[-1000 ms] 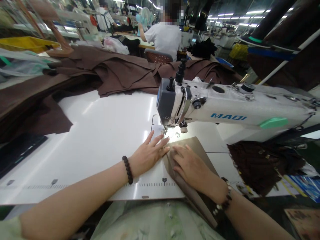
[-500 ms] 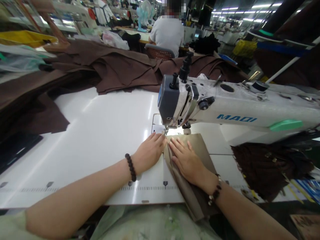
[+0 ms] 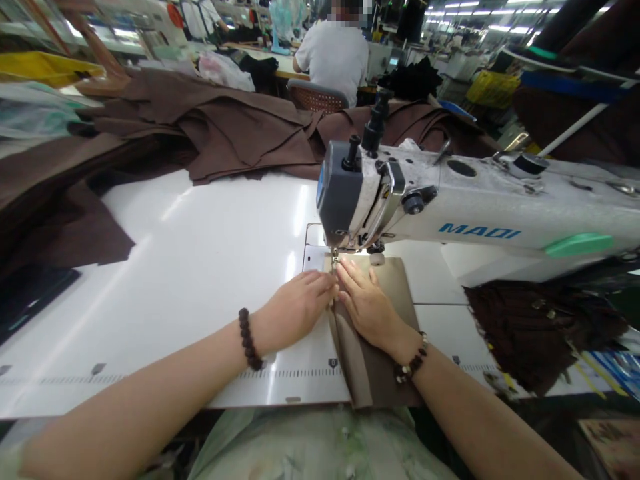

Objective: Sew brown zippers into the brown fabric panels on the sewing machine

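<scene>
Below the head of the MAQI sewing machine [image 3: 480, 200], I see the brown fabric piece [image 3: 393, 377] lying on the white tabletop [image 3: 225, 233], its left edge folded and its far end by the presser foot [image 3: 335, 257]. I have the right hand [image 3: 373, 307] palm down on it, fingers extended, the little finger slightly apart. The left hand [image 3: 290, 310] meets the fold's left side, fingers bent and close together; whether it pinches the cloth, I cannot tell from here. Beyond the tabletop's bare stretch I make out heaped brown fabric panels [image 3: 245, 133]; right of the hands sits a darker fabric bundle [image 3: 530, 327].
</scene>
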The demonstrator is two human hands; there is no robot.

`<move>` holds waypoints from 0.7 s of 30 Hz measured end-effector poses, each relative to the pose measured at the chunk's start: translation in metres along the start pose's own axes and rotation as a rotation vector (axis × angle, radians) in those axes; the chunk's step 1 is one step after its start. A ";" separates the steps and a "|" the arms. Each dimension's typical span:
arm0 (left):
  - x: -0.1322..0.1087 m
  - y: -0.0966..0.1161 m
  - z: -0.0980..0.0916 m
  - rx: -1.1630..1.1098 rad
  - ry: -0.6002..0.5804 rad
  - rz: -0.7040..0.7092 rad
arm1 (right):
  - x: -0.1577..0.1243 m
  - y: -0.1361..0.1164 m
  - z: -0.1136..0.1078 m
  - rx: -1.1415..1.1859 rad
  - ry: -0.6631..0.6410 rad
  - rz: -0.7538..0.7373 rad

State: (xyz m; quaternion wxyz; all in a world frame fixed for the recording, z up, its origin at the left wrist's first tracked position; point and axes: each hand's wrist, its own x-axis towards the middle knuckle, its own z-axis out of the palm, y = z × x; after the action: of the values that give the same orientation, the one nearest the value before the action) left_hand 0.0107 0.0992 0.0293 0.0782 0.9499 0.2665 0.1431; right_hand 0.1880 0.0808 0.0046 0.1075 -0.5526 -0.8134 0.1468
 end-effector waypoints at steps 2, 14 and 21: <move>-0.013 0.023 -0.007 -0.152 0.011 0.128 | -0.001 0.005 -0.003 0.049 -0.012 -0.041; -0.062 0.069 -0.001 -0.537 -0.157 0.274 | -0.002 0.001 -0.009 -0.097 -0.119 -0.088; -0.062 0.058 -0.017 -0.646 -0.131 0.126 | -0.047 -0.014 -0.010 -0.092 -0.184 -0.223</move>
State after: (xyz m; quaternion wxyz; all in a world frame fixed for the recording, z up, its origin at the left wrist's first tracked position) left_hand -0.0171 0.0185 0.0441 0.3830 0.8979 0.1428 0.1634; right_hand 0.1967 0.0334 0.0181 0.0229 -0.4473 -0.8820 0.1464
